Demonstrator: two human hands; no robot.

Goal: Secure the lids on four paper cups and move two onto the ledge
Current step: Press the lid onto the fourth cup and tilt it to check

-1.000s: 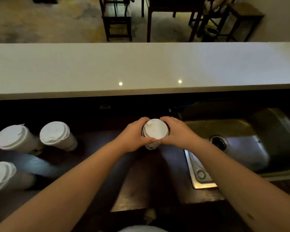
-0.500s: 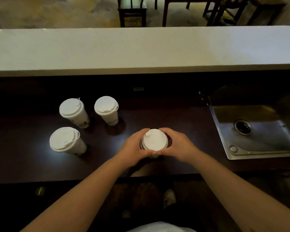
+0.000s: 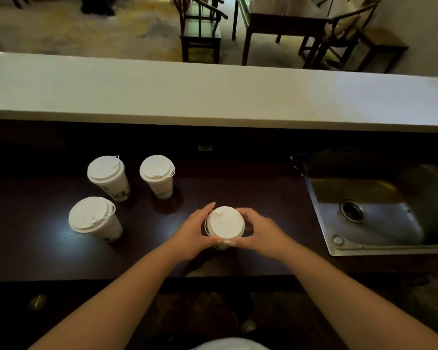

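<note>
Just below the frame's middle, a lidded cup (image 3: 224, 227) stands on the dark counter (image 3: 263, 198), with the left hand (image 3: 194, 229) and right hand (image 3: 259, 232) curled round it from either side, thumbs meeting at the near rim of its lid (image 3: 225, 221). Three more lidded cups (all upright) sit at centre left: two behind (image 3: 109, 176) (image 3: 158, 175), one nearer (image 3: 94, 218). The pale ledge (image 3: 213, 97) crosses the upper frame; a steel sink (image 3: 379, 208) lies at right
</note>
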